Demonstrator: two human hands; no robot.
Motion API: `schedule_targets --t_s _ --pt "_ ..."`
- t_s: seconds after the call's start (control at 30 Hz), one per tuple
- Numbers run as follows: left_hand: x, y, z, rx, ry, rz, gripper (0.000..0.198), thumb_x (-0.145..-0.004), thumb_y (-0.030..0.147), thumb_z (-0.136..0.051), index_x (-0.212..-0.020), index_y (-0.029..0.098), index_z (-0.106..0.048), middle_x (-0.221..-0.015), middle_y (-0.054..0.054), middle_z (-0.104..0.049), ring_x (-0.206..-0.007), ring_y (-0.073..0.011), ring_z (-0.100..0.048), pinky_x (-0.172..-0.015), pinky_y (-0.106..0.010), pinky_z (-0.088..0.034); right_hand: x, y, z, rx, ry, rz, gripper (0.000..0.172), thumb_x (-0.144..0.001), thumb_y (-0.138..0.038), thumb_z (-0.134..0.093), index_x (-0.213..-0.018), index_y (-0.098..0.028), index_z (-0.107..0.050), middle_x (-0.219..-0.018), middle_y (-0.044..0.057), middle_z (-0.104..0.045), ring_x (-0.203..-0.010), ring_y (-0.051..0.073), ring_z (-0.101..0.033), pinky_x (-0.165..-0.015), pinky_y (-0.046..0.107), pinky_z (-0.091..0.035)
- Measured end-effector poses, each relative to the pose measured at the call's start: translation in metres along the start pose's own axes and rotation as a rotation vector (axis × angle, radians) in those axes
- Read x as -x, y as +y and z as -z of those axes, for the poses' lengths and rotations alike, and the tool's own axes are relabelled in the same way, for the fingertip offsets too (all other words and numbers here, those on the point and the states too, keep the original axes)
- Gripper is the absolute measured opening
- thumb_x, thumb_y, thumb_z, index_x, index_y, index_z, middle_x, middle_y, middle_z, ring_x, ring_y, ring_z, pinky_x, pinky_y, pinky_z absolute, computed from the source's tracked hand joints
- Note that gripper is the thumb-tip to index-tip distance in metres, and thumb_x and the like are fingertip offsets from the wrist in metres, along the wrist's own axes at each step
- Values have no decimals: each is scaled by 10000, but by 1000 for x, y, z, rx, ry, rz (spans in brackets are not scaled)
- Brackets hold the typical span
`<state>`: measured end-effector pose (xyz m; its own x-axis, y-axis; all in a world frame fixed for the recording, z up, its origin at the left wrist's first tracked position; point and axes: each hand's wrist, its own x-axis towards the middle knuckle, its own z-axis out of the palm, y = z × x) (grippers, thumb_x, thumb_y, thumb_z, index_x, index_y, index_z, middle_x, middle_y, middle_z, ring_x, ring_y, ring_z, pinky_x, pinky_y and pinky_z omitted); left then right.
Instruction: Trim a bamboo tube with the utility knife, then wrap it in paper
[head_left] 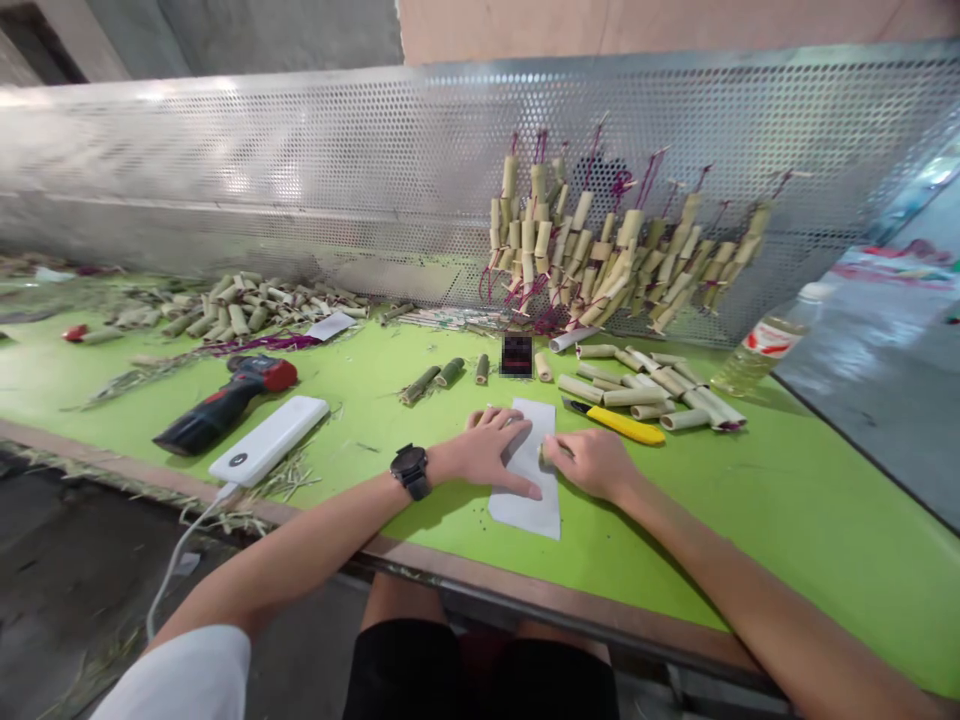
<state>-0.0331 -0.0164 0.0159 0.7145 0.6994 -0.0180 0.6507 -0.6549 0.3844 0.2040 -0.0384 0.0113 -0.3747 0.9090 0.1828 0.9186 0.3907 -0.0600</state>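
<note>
A white strip of paper lies on the green tabletop in front of me. My left hand, with a black watch on its wrist, lies flat on the paper with its fingers stretched out. My right hand is curled at the paper's right edge, its fingers pinched on something small that I cannot make out. A yellow utility knife lies just beyond my right hand.
Short bamboo tubes lie past the knife; strung bundles hang on the perforated metal screen. A white power bank and a red-black tool lie at left, a plastic bottle at right.
</note>
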Motion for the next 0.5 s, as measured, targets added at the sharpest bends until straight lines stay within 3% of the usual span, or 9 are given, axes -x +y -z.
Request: schedule_targets --t_s 0.17,0.23,0.37,0.5 --pt "0 -1 0 -12 9 2 1178 -635 960 -563 -1559 255 -369 -1619 -155 -310 -1467 -447 -243 -1188 -613 -168 -7 4 2 117 70 -252 579 -1009 -486 -344 -792 -199 -798 -696 98 -734 -616 187 -609 -561 298 -208" --pt "0 -1 0 -17 7 6 1178 -628 964 -562 -1549 252 -382 -1611 -156 -319 -1459 -445 -255 -1188 -610 -177 -6 3 3 102 64 -225 589 -1008 -485 -349 -746 -186 -784 -675 100 -724 -600 179 -598 -560 298 -213" --pt "-3 -3 0 -47 -15 -2 1173 -636 963 -546 -1546 242 -375 -1597 -157 -333 -1453 -432 -261 -1187 -597 -186 2 -4 4 -23 -10 -29 636 -1019 -510 -327 -649 -186 -732 -606 68 -686 -552 143 -553 -547 286 -228" --pt "-6 -4 0 -82 -49 -12 1128 -685 948 -506 -1549 238 -355 -1613 -169 -293 -1470 -448 -218 -1179 -615 -171 -1 2 8 34 14 -171 587 -997 -519 -379 -682 -198 -756 -661 80 -715 -620 178 -603 -553 296 -216"
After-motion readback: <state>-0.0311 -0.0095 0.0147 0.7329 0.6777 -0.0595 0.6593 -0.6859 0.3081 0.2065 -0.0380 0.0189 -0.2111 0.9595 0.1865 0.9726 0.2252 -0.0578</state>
